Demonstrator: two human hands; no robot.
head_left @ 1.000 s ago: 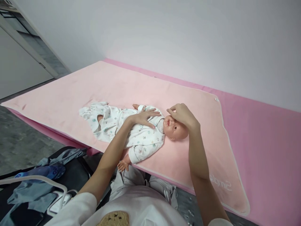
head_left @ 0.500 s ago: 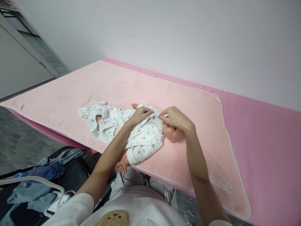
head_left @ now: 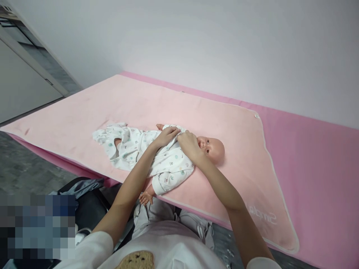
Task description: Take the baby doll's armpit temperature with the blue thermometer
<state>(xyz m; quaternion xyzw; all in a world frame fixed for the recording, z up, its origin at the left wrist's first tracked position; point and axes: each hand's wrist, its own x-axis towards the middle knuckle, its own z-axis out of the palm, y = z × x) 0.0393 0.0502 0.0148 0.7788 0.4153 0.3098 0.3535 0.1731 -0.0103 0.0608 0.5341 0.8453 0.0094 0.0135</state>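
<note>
A baby doll (head_left: 215, 150) lies on its back, its head to the right, dressed in a white printed outfit (head_left: 168, 162). My left hand (head_left: 167, 136) rests on the chest of the outfit, its fingers together on the cloth near the collar. Right beside it, my right hand (head_left: 188, 144) is closed at the upper chest, just below the doll's chin, on the edge of the cloth. The fingertips of my right hand are partly hidden. One doll hand (head_left: 146, 197) sticks out at the table's front edge.
Under the doll is a light pink mat (head_left: 238, 123) on a darker pink cover (head_left: 314, 168). A white wall (head_left: 224, 48) stands behind. A dark chair (head_left: 91, 207) with cloth on it is at the lower left, partly pixelated.
My right hand has moved left and down from above the doll's face to its upper chest and has closed, uncovering the face. My left hand has shifted slightly left.
</note>
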